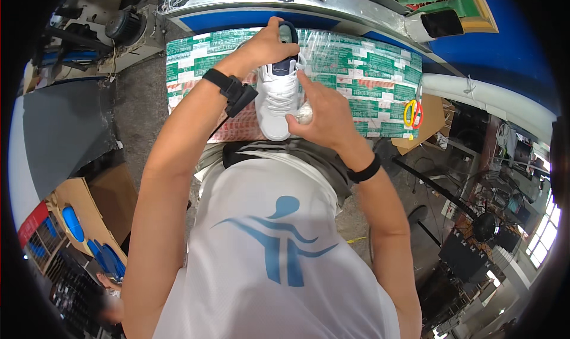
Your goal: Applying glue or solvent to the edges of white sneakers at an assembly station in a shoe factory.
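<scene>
Gripping the dark collar of a white lace-up sneaker with a navy tongue, the left hand works at the upper centre of the head view, where the shoe lies toe-down in the frame over a work surface patched with green-and-white printed tape. The right hand curls thumb and fingers round a crumpled white wad beside the shoe, index finger stretched toward the laces; how tightly, I cannot tell. The shoe might skid or twist if the left grip slackens while the right presses; a dirty wad could smudge the pale upper. Counted: one sneaker, one wad, two hands, and one pair of red-and-yellow-handled scissors at centre right.
</scene>
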The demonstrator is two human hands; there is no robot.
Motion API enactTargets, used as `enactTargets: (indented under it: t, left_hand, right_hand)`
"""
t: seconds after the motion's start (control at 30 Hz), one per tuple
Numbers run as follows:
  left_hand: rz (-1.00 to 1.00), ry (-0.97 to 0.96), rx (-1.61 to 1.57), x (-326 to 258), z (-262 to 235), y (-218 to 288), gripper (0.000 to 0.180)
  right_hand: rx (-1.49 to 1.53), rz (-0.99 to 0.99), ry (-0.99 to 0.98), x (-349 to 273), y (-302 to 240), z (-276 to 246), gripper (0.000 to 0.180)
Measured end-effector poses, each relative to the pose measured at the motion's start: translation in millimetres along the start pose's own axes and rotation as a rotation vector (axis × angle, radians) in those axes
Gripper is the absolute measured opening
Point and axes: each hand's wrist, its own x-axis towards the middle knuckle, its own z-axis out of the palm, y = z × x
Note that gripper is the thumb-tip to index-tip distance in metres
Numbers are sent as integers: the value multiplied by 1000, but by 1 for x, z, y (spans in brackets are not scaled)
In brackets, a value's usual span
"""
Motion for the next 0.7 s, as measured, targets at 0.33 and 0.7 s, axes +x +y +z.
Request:
enactTargets:
  t: [0.33, 0.7]
  left_hand:
    - [187, -118, -197, -5, -27, -18, 77]
    - [82, -8, 1, 3, 9, -1, 98]
  right_hand:
    - [186, 89, -290, -129, -16, -47, 98]
    - [392, 57, 201, -30, -4, 35, 88]
